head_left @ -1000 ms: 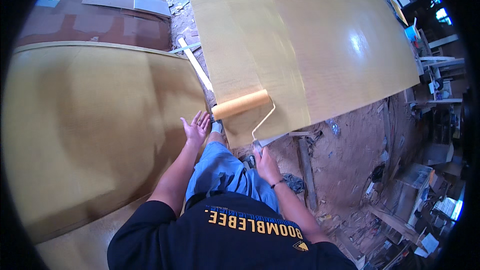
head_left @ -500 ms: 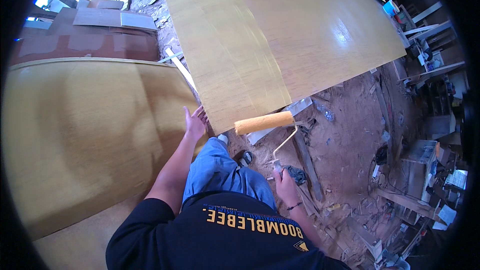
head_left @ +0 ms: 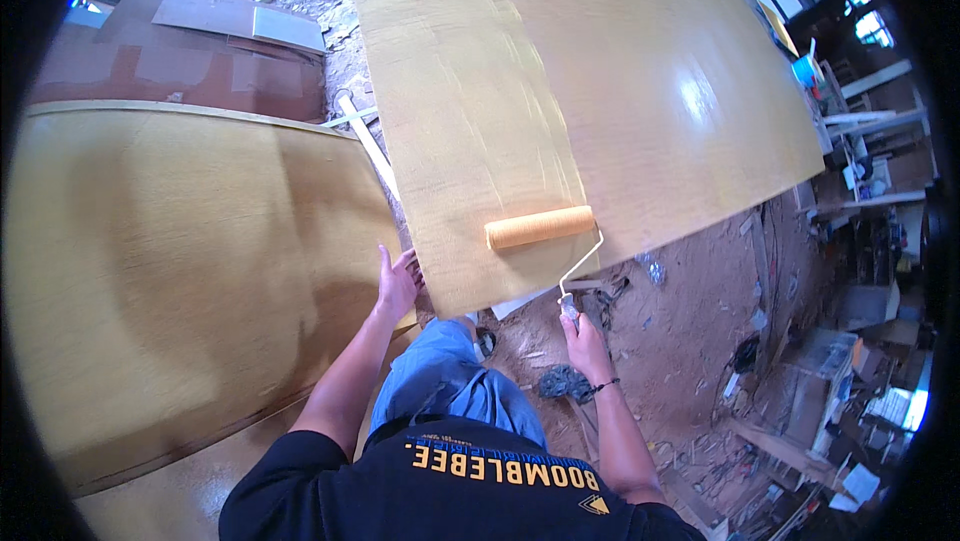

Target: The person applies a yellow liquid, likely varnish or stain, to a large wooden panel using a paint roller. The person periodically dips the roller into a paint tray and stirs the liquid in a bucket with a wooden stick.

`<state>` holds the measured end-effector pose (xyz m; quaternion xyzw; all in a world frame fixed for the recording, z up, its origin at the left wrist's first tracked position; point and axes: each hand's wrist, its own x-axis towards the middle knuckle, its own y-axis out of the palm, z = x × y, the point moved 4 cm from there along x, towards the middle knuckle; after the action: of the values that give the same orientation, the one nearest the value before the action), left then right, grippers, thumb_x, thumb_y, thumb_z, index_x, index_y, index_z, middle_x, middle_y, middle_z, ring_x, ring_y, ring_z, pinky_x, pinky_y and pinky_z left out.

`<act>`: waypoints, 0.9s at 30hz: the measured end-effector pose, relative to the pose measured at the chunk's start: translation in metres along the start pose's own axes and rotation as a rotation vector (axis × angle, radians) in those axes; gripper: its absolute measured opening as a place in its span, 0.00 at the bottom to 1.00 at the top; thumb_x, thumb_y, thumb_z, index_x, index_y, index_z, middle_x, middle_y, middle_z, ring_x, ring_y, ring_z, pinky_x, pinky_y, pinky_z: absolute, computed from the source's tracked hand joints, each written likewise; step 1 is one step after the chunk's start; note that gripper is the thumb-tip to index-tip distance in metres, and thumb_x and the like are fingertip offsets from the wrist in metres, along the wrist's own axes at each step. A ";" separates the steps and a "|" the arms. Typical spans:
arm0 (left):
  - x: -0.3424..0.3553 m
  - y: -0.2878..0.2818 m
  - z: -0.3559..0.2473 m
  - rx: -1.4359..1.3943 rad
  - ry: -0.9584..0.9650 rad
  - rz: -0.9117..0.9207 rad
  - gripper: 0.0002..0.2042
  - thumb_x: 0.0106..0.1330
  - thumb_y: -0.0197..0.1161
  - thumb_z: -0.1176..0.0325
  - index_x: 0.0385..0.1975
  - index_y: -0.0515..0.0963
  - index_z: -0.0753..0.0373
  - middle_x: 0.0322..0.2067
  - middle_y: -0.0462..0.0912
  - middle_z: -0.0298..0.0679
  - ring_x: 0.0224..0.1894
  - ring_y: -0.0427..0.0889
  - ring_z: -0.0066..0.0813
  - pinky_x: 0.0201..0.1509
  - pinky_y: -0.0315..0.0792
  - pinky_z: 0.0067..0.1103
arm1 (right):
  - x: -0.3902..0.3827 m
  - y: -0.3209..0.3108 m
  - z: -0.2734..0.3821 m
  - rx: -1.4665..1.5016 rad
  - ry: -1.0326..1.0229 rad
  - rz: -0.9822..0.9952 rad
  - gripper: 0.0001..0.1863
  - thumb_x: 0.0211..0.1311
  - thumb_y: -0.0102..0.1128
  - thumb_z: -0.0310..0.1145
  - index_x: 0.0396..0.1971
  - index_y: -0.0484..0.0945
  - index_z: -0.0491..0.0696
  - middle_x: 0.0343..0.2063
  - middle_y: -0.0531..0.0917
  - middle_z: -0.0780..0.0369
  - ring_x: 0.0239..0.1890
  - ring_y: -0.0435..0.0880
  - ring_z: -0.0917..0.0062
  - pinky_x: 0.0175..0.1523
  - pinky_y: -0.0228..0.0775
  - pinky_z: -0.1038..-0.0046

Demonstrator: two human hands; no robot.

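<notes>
My right hand is closed around the handle of a paint roller. The roller's orange-yellow sleeve lies across the near end of a large yellow-coated board, with its thin frame bending back to my grip. A lighter, streaked band runs along the board's left side. At the board's near left edge is my left hand, thumb raised and apart from the fingers. Its fingertips reach the edge and are partly hidden there; I see nothing held in it.
Another yellow panel spreads out on my left, with brown and grey boards beyond it. Wood scraps and a dark crumpled bag lie on the dirt floor to the right. Cluttered shelving and timber stand along the far right.
My right hand has moved forward, bringing the roller from just off the board's near edge onto its surface. My left hand has come down slightly along the edge. The view has shifted.
</notes>
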<state>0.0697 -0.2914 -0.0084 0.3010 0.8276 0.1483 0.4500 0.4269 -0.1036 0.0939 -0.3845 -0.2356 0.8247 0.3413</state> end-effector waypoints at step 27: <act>0.037 0.023 -0.028 -0.078 0.039 -0.134 0.37 0.77 0.26 0.37 0.62 0.67 0.67 0.60 0.73 0.43 0.64 0.68 0.32 0.70 0.56 0.27 | 0.656 0.017 0.495 0.047 -0.092 0.123 0.31 0.66 0.47 0.70 0.30 0.68 0.53 0.16 0.69 0.73 0.12 0.67 0.87 0.16 0.61 0.75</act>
<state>0.0396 -0.2495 -0.0054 0.2240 0.8481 0.1559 0.4542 -0.2826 0.3109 0.0655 -0.3519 -0.2074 0.8663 0.2875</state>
